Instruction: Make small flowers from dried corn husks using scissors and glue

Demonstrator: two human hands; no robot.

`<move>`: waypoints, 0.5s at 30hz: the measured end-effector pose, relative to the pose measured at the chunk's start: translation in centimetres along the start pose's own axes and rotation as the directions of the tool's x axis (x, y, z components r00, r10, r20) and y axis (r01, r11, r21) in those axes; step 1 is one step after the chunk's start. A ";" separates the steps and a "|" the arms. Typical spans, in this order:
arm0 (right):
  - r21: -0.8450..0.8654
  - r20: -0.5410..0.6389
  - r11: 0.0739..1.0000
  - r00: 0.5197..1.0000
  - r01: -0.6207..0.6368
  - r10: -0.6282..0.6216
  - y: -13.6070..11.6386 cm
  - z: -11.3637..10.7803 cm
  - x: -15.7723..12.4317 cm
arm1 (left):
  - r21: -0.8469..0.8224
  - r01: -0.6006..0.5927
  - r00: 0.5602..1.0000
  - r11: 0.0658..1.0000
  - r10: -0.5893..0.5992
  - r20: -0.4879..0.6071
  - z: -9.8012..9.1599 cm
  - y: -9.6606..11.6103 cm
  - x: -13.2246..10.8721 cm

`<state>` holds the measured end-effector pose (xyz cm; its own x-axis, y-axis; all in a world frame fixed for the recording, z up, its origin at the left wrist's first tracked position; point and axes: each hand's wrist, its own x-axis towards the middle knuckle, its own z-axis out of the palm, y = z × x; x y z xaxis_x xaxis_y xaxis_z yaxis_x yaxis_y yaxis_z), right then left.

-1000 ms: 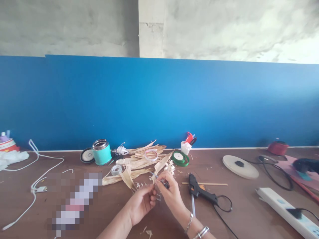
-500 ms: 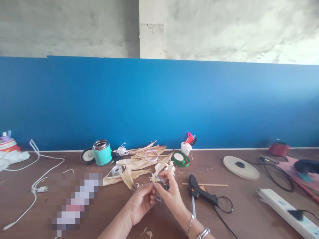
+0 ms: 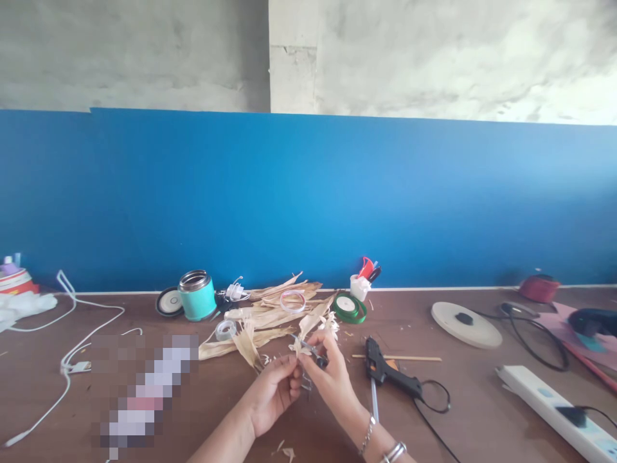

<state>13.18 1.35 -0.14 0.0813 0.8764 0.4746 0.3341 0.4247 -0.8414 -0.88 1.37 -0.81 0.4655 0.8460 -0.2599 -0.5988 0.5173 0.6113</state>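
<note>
My left hand (image 3: 272,392) is closed in a pinch on a small pale piece of dried husk (image 3: 295,348) held just above the brown table (image 3: 216,411). My right hand (image 3: 330,373), with bracelets on its wrist, grips small dark-handled scissors (image 3: 313,354) whose blades point at the husk piece. The two hands touch at the fingertips. A heap of dried corn husks (image 3: 270,315) lies right behind them, with small cut scraps scattered around.
A black glue gun (image 3: 388,373) with its cord lies right of my hands, beside a thin wooden stick (image 3: 400,357). Behind are a teal jar (image 3: 196,296), tape rolls (image 3: 225,330), green ribbon spool (image 3: 349,307) and pen cup (image 3: 359,284). White cables (image 3: 72,350) lie left; a power strip (image 3: 554,402) right.
Almost nothing has moved. My hands stay together over the same spot; the scissors and the husk piece have shifted only slightly between my fingers.
</note>
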 end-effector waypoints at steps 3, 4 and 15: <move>-0.007 0.008 1.000 1.000 0.003 -0.003 0.1 0.0 0.0 | 0.005 -0.002 1.000 1.000 0.002 0.008 -0.1 0.0 0.0; -0.009 0.013 1.000 1.000 -0.001 0.001 0.1 0.0 0.0 | 0.007 -0.003 1.000 1.000 0.003 0.013 -0.1 0.0 0.0; -0.003 0.012 1.000 1.000 -0.001 0.001 0.0 0.0 0.1 | 0.039 -0.006 0.999 0.999 0.004 0.044 -0.3 0.1 0.1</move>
<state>13.23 1.44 -0.09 0.0700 0.8794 0.4709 0.3372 0.4234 -0.8408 -1.06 1.55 -0.98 0.4916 0.8415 -0.2240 -0.5753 0.5070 0.6418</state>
